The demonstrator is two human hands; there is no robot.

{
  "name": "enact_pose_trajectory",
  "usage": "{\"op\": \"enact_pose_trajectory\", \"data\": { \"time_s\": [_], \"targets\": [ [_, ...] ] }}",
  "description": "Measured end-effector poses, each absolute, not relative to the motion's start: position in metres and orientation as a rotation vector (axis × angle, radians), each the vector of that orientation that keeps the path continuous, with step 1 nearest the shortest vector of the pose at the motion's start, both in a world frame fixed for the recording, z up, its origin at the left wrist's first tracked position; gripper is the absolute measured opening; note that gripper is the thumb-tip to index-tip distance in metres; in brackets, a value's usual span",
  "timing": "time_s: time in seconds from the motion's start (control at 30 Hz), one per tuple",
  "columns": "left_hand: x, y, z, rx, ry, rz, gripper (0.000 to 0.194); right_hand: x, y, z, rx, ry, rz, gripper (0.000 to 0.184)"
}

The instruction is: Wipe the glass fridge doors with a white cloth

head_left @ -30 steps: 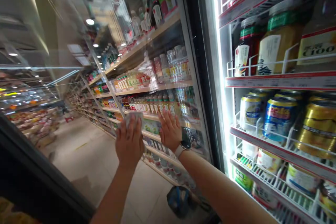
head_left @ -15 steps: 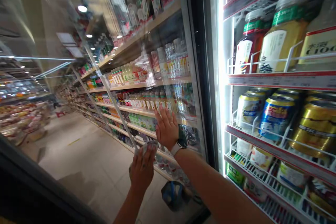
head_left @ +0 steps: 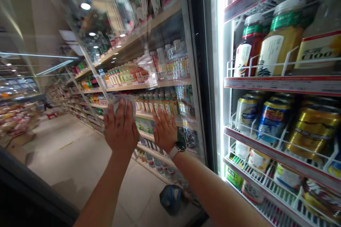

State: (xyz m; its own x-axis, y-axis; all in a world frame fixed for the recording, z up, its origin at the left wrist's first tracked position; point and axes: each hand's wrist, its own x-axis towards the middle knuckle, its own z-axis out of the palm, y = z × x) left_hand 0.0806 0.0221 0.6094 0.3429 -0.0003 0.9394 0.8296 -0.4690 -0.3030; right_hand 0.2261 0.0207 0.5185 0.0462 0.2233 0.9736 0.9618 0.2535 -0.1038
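Observation:
A transparent glass door [head_left: 149, 39] stands open in front of me. My left hand [head_left: 121, 133] presses a pale, crumpled cloth [head_left: 114, 100] against the glass, its fingers spread over it. The cloth shows around the fingertips; the rest is hidden under the hand. To the right and slightly lower, my right hand [head_left: 165, 133] lies flat against the pane with fingers extended and nothing in it. A watch [head_left: 180, 146] is on the right wrist.
On the right stands a lit cooler with wire shelves [head_left: 282, 83] of bottles and cans [head_left: 274, 118]. A dark door edge [head_left: 205, 78] lies beside it. Through the glass are drink shelves [head_left: 160, 86], a tiled floor [head_left: 80, 163], and a dark container with something blue [head_left: 172, 198].
My left hand has moved up and to the left across the glass with the cloth. My right hand stays flat on the pane in nearly the same place.

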Motion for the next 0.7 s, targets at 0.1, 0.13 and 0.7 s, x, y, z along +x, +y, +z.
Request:
{"op": "enact_pose_trajectory", "data": {
  "time_s": [0.1, 0.13, 0.7],
  "targets": [
    [0.076, 0.021, 0.55, -1.742, -0.705, -1.175, 0.063, 0.226, 0.022, 0.517, -1.199, -1.428, -0.832, 0.063],
    [0.071, 0.019, 0.525, -1.737, -0.705, -1.153, 0.063, 0.226, 0.023, 0.517, -1.196, -1.421, -0.835, 0.063],
    [0.086, 0.025, 0.603, -1.866, -0.808, -1.226, 0.057, 0.228, 0.023, 0.515, -1.179, -1.45, -0.826, 0.064]
  ]
}}
